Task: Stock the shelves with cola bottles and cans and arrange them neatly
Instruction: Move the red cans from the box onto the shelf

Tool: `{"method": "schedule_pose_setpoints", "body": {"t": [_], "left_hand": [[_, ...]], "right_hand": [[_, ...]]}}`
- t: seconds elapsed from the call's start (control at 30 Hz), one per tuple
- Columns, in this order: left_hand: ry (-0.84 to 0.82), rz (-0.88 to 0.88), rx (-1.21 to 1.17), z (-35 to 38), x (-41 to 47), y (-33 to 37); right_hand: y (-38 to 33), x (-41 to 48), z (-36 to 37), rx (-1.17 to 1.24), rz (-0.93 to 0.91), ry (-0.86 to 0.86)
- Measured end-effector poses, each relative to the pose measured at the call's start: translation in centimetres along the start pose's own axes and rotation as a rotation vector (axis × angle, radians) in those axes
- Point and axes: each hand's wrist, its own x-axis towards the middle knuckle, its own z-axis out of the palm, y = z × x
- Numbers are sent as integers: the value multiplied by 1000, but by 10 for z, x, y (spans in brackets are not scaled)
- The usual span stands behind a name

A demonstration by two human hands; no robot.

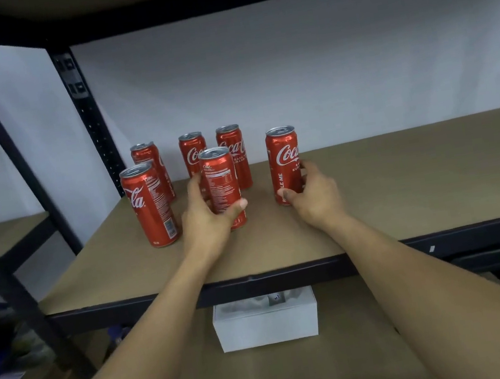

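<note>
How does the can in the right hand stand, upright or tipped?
Upright. The can in the right hand has its silver top uppermost, and its base appears to rest on the shelf.

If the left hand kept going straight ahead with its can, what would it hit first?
Likely the middle back cola can or the right back cola can, just behind the held can in the left hand; which first is unclear.

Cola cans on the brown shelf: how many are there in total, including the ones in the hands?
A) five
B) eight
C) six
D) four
C: six cola cans stand upright on the shelf; the left hand grips one and the right hand grips another.
</note>
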Motion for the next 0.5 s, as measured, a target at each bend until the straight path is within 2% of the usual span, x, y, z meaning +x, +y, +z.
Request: {"method": "schedule_pose_setpoints", "body": {"t": [0.1, 0.2, 0.33, 0.5], "left_hand": [[-170, -8, 242, -8, -13, -12], [-262, -51, 463, -15, -24, -25], [-296, 24, 661, -18, -28, -31], [-304, 38, 742, -16, -24, -31]], "right_hand": [[0, 22, 4, -11, 19, -8], [-2, 43, 7, -5, 13, -30], [-5, 67, 16, -6, 22, -29], [-10, 84, 29, 9, 47, -53]]}}
